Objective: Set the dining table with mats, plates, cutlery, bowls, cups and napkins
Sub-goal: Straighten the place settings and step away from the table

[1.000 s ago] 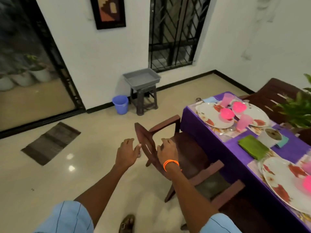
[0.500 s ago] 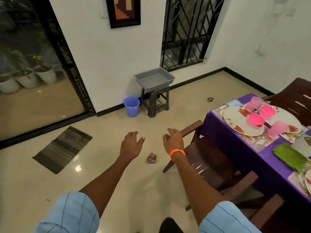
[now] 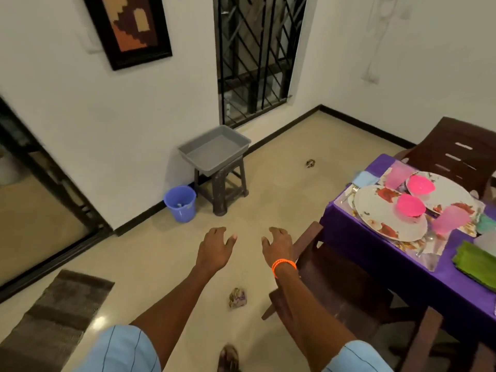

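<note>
Both hands out front over the floor, palms down, neither holding anything. Left hand: fingers loosely spread, released. Right hand: fingers slightly curled but relaxed, orange band on the wrist, hovering just beside the back corner of the brown chair; contact with the chair can't be told.

Task things all sit to the right of the right hand, on the table with its purple cloth:
- Near plate, white with floral print, pink bowl on it.
- Far plate just beyond, overlapping the near one, second pink bowl on it.
- Pale pink cup at the far edge, another pink cup lying on the near-right side of the plates.
- Patterned mat under the plates.
- Green napkin further right, light blue napkin at the far table corner.
- Cutlery too small to make out.

Ahead of the left hand: grey tray on a dark stool, blue bucket beside it. Crumpled scrap on the floor below, between the forearms. Dark floor mat well left of the left hand.
</note>
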